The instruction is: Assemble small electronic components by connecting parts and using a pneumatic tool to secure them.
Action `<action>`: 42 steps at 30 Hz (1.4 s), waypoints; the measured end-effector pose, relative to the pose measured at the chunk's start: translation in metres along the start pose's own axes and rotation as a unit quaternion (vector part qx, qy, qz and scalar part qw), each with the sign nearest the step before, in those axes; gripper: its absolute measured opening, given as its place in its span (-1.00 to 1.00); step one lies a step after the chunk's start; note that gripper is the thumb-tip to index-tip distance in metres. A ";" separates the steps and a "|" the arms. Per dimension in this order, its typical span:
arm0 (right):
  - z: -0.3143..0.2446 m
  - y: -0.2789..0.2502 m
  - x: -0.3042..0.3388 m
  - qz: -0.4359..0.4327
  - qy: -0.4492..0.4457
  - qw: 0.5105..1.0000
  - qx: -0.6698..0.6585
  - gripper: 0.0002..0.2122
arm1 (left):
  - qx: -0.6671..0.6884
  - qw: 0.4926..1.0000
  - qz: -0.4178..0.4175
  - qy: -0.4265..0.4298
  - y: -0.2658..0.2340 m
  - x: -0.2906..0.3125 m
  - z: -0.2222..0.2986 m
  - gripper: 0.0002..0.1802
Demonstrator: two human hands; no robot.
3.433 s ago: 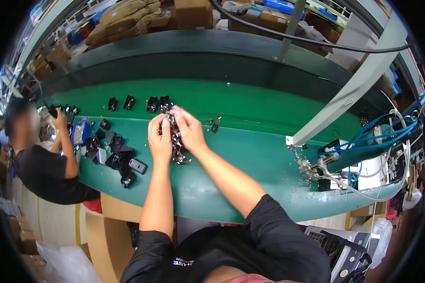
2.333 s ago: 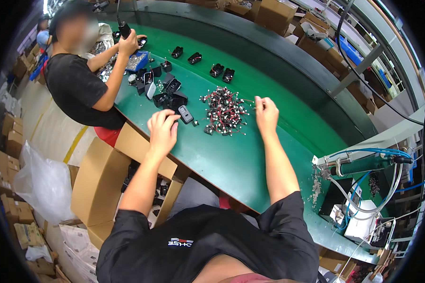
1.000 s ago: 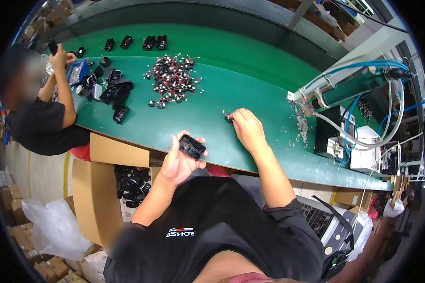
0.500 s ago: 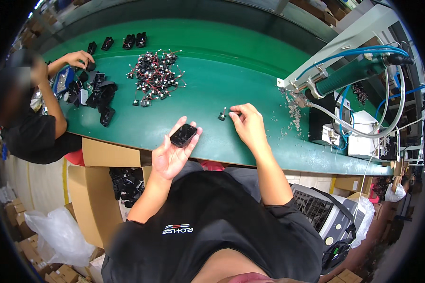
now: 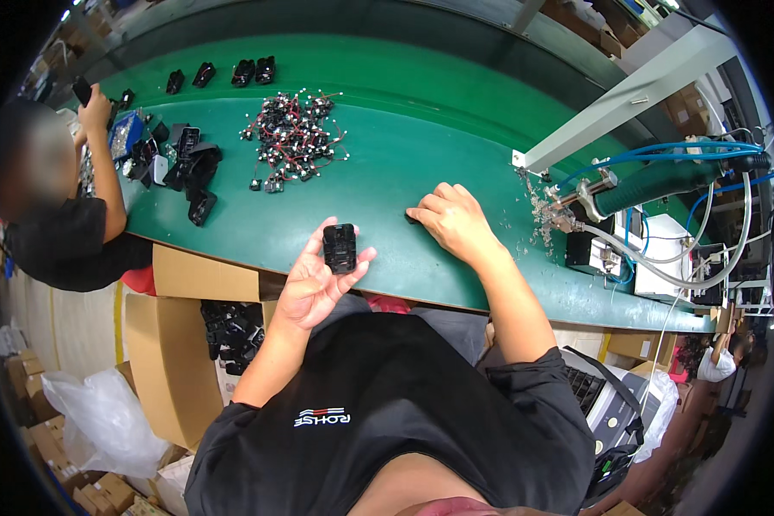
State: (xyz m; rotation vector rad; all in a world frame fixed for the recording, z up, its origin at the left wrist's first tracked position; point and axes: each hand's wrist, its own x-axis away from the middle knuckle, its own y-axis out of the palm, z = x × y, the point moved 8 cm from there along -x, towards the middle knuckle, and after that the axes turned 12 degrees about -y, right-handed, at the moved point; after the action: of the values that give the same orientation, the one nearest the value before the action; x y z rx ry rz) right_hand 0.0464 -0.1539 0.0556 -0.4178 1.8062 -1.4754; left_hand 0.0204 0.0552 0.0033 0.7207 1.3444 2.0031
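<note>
My left hand (image 5: 310,288) holds a small black plastic housing (image 5: 340,248) between thumb and fingers, over the bench's near edge. Its ribbed, hollow-looking side faces me. To the right, my right hand (image 5: 456,219) rests low over the green bench top, fingers closed on a small black part (image 5: 411,216). Only one end of that part shows past the fingertips. Beyond my hands lies a pile of small black parts with red and black wires and white connectors (image 5: 292,138).
Several black housings (image 5: 243,72) line the back. A co-worker (image 5: 60,189) at the left holds a black piece above a blue tray (image 5: 125,135). At the right stand a green-handled pneumatic tool (image 5: 654,191) and scattered small clear bits (image 5: 542,219). An open carton (image 5: 168,370) stands below.
The housing in my left hand has turned from its glossy face to its ribbed side. My right hand has closed over the small wired part. The co-worker's hand has lifted a black piece.
</note>
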 end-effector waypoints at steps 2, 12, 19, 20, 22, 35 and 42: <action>0.000 -0.001 0.001 0.017 0.009 1.000 -0.002 -0.84 | -0.030 0.999 0.010 -0.003 0.007 -0.003 0.001 -0.04; -0.016 0.000 0.005 0.034 0.040 0.999 0.004 -0.87 | -0.283 0.952 0.117 -0.023 0.006 -0.031 -0.002 -0.07; -0.040 -0.036 -0.003 0.094 0.036 0.993 -0.055 -0.90 | -0.348 0.928 0.132 -0.005 0.003 -0.034 -0.004 -0.07; -0.050 -0.050 -0.007 0.125 0.050 0.988 -0.082 -0.89 | -0.403 0.904 0.140 -0.011 0.006 -0.033 -0.004 -0.08; -0.068 -0.062 -0.014 0.153 0.044 0.981 -0.110 -0.85 | -0.455 0.877 0.150 -0.021 0.012 -0.032 -0.005 -0.08; -0.086 -0.036 -0.017 0.101 0.025 0.993 -0.062 -0.84 | -0.668 0.721 0.141 0.119 0.041 -0.034 -0.005 -0.10; -0.071 -0.026 -0.012 0.081 0.133 0.984 -0.088 -0.84 | -0.701 0.695 0.126 0.098 0.043 -0.049 -0.005 -0.08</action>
State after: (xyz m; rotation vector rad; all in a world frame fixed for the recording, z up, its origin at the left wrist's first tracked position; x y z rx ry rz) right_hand -0.0021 -0.1039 0.0878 -0.1598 2.1374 -1.3122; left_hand 0.0408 0.0031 0.0371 -0.0976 -0.4914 2.5683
